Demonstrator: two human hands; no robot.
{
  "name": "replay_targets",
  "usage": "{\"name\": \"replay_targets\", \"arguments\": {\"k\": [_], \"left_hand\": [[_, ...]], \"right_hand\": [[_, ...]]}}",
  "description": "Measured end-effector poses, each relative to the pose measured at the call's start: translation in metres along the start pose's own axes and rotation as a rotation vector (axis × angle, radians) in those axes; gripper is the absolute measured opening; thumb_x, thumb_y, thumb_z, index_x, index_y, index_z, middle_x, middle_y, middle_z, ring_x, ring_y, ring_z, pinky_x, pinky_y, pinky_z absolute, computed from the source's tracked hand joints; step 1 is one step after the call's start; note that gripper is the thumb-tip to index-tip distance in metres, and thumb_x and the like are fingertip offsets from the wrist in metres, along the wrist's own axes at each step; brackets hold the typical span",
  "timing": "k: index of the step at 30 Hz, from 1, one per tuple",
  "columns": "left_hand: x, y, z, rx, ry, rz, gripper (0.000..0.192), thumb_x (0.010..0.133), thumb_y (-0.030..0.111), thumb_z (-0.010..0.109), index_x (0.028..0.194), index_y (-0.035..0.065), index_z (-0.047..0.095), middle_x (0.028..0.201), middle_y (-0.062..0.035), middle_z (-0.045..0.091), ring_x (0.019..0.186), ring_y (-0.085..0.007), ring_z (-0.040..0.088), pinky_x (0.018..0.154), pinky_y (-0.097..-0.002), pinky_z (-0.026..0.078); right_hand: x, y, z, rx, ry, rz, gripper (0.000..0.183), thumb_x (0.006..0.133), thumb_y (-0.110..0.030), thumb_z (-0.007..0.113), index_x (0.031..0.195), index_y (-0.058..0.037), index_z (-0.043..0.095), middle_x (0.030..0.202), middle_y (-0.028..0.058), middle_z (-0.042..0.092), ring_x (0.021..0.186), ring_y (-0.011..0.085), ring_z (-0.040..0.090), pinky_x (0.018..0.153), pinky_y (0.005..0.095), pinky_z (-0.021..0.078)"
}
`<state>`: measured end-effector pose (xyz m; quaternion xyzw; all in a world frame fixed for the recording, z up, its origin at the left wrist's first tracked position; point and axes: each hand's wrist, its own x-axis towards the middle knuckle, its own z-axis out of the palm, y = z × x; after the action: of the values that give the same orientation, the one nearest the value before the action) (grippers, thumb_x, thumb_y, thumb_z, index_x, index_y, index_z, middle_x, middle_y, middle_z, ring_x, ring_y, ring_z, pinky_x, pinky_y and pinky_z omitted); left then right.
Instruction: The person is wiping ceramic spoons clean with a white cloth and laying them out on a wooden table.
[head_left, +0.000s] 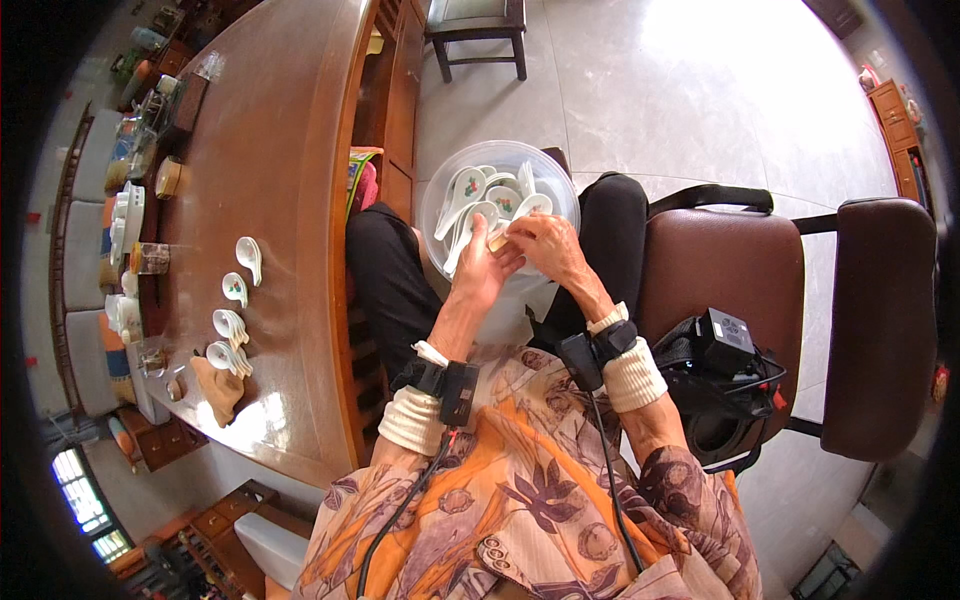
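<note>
A round translucent plastic tub (436, 196) stands between my knees, with several white ceramic soup spoons (469, 187) in it, some bearing a red and green motif. Over its near rim, my left hand (480, 262) is held palm up with fingers spread, touching or close to the spoons. My right hand (544, 244) meets it from the right, fingertips bent around a small yellowish thing (497, 241) that is partly hidden; what it is cannot be told. More white spoons (249, 255) lie in a row on the wooden table at the left, the lower ones stacked.
The wooden table (300, 150) also bears a brown cloth (217, 390), a glass jar (150, 258) and white crockery (127, 217). A brown padded chair (727, 277) at my right holds a black device with cables (727, 337). A dark stool (476, 22) stands beyond the tub.
</note>
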<state>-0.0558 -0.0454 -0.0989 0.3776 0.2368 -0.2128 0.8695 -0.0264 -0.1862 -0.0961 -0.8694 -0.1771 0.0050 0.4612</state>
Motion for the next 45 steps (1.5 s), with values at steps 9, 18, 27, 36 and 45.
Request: {"name": "replay_targets", "arguments": {"k": [9,18,27,36,45], "left_hand": [[-0.002,0.002,0.002,-0.013,0.018,0.001,0.059,0.093,0.055,0.038,0.115,0.0016,0.051,0.106,-0.0142,0.060,0.096,-0.0232,0.060,0.082,-0.0360,0.048],[0.003,0.001,-0.003,0.128,0.066,-0.005,0.032,0.096,0.026,0.043,0.112,-0.0004,0.053,0.104,-0.0138,0.061,0.092,-0.0233,0.062,0.082,-0.0352,0.050],[-0.020,0.020,0.013,0.403,0.150,0.238,0.029,0.094,0.017,0.047,0.112,-0.0038,0.055,0.096,-0.0154,0.066,0.082,-0.0221,0.066,0.075,-0.0313,0.052],[-0.018,0.025,0.011,0.494,0.144,0.380,0.029,0.094,0.018,0.046,0.106,-0.0059,0.058,0.090,-0.0157,0.067,0.074,-0.0210,0.067,0.069,-0.0291,0.054],[-0.024,0.030,0.014,0.444,0.155,0.393,0.030,0.093,0.019,0.047,0.102,-0.0061,0.061,0.082,-0.0125,0.067,0.069,-0.0180,0.066,0.062,-0.0273,0.053]], "right_hand": [[0.003,0.010,0.002,-0.115,0.010,0.031,0.015,0.078,-0.018,0.057,0.081,-0.0071,0.067,0.077,0.0162,0.064,0.076,0.0341,0.063,0.068,0.0434,0.0493],[0.004,0.011,0.007,-0.198,0.000,0.002,0.015,0.078,-0.016,0.054,0.078,-0.0056,0.065,0.078,0.0174,0.063,0.075,0.0352,0.063,0.067,0.0449,0.0498],[0.012,0.002,-0.002,-0.338,0.138,0.041,0.014,0.082,-0.016,0.053,0.085,-0.0082,0.065,0.079,0.0152,0.064,0.072,0.0338,0.063,0.062,0.0440,0.0497],[0.016,-0.011,0.004,-0.279,0.180,-0.028,0.012,0.082,-0.016,0.056,0.084,-0.0081,0.064,0.077,0.0134,0.064,0.070,0.0318,0.063,0.061,0.0413,0.0493],[0.032,-0.006,0.006,-0.297,0.163,-0.048,0.013,0.081,-0.018,0.056,0.080,-0.0068,0.063,0.075,0.0134,0.063,0.068,0.0332,0.062,0.058,0.0428,0.0483]]}}
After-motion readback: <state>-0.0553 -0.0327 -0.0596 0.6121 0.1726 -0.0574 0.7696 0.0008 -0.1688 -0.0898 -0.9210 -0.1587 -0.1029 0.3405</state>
